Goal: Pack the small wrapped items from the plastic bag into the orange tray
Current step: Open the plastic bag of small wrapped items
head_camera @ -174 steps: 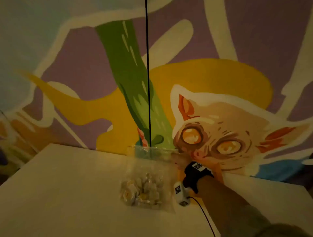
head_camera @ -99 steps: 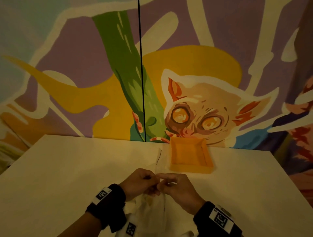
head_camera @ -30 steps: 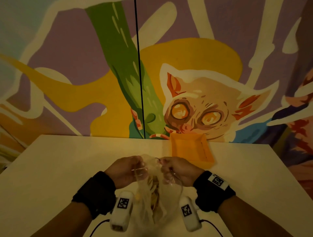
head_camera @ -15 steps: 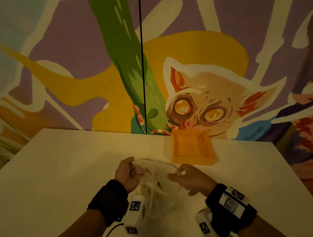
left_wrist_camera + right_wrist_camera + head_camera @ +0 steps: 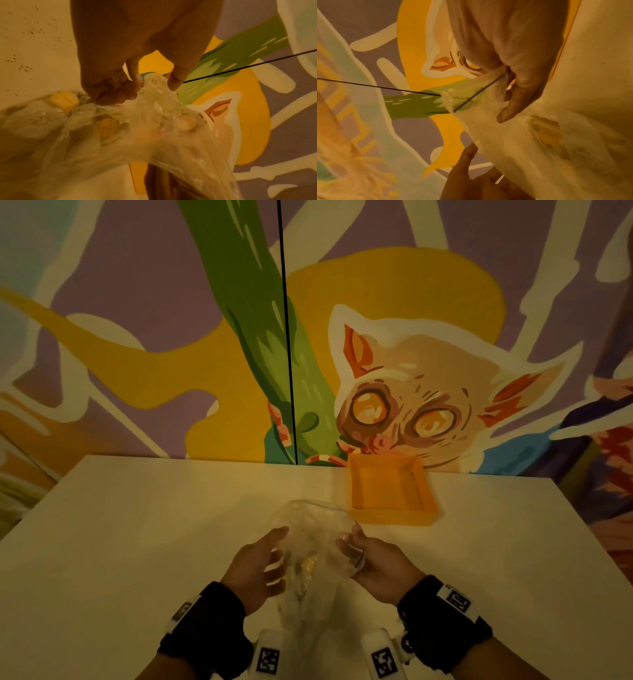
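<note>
A clear plastic bag (image 5: 310, 529) stands between my hands on the white table, its mouth open and facing up. Yellowish wrapped items (image 5: 308, 565) lie bunched in its lower part; they show as wrapped items (image 5: 63, 100) in the left wrist view, blurred. My left hand (image 5: 274, 549) cups the bag's left side, and the rim (image 5: 154, 81) rises between thumb and curled fingers. My right hand (image 5: 356, 546) pinches the bag's right rim, with thumb and fingers closed on the plastic bag (image 5: 498, 86). The orange tray (image 5: 394, 517) sits empty beyond the right hand.
The table (image 5: 137, 542) ends at a painted mural wall (image 5: 428, 392) just behind the tray. A thin dark vertical line (image 5: 286, 337) runs down the wall. Wrist cameras and black straps sit on both forearms near the table's front edge.
The bag's mouth has been pulled wide open and the bag has come down lower. My left hand slid from the rim's top to the bag's side. My right hand keeps its pinch.
</note>
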Demonstrator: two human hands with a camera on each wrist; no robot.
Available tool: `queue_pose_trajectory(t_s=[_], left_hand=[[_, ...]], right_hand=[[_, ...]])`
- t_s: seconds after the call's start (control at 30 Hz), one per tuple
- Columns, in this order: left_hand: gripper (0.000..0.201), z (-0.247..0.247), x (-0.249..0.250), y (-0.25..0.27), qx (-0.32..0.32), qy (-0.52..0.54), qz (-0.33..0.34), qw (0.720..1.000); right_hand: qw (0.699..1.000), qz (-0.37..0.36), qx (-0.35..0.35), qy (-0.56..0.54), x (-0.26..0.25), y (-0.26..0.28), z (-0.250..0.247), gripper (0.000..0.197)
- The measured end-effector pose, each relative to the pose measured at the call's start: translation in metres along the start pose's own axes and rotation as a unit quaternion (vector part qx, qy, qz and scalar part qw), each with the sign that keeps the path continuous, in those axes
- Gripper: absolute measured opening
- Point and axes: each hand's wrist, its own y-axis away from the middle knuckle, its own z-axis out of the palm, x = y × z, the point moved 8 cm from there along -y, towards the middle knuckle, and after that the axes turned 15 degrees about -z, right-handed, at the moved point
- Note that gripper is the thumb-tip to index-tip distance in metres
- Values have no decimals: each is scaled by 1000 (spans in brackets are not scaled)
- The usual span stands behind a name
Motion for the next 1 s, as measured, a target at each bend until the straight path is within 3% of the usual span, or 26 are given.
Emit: queue_pose_trajectory(t_s=[0.17,0.23,0.33,0.4,0.47,0.53,0.6,0.63,0.67,0.73,0.77,0.87,0.9,1.0], left_hand=[[57,21,-18,19,-58,-26,-63,996],[49,30,-22,24,-70,-83,-52,993],[24,36,-17,23,-70,-120,20,990],[14,31,-10,18,-73,-51,66,994],[16,24,-7,10,-101,62,72,990],[20,24,-5,6,-182,197,49,962],[43,29,-5,4,-238,290,35,926],[34,32,-8,1,-232,304,33,923],[12,36,-12,3,-220,316,27,923],[32,41,-24,-2,-186,344,6,920],[42,43,-28,-6,-199,358,-6,912],[50,43,-36,-10,-228,334,-44,914],[49,40,-37,-13,-232,312,-52,920],[48,33,-37,-15,-235,226,-70,943]], right_hand=[[990,-98,-3,105,-4,-2,11,30],[980,-131,4,150,-7,1,16,29],[981,-142,1,133,-8,3,19,31],[994,-105,6,38,-7,3,19,31],[993,-55,46,-91,-8,1,13,29],[976,-13,97,-193,-2,-5,3,33],[969,1,124,-214,6,-7,-1,28],[967,5,134,-216,12,-11,-6,24],[970,10,133,-203,15,-12,-6,22],[980,26,73,-181,22,-11,2,29],[986,38,20,-164,23,-7,8,33],[983,85,-128,-100,23,11,28,18],[984,89,-133,-75,21,17,26,7],[982,129,-129,-44,27,24,9,42]])
